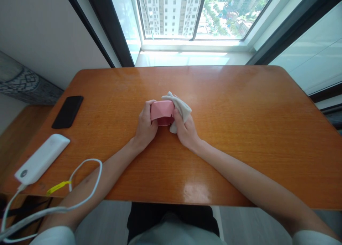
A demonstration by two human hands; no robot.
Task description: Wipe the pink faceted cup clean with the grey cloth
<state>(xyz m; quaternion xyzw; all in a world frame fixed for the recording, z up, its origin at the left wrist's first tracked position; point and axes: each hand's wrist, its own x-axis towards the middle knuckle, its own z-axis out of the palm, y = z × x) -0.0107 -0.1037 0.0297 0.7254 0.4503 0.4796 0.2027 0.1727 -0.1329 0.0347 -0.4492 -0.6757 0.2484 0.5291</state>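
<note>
A small pink cup-like object [161,111] lies tilted on its side over the middle of the orange wooden table [240,131]. My left hand [145,125] wraps its fingers around the pink object's left side. My right hand [185,130] holds a white cloth [180,106] bunched against the object's right side and top, thumb pressed on the pink surface. Both hands are closed and rest near the tabletop.
A black phone [67,111] lies flat near the table's left edge. A white power bank [42,158] sits at the front left corner, with a white cable [88,188] looping off the edge. A window stands beyond the far edge.
</note>
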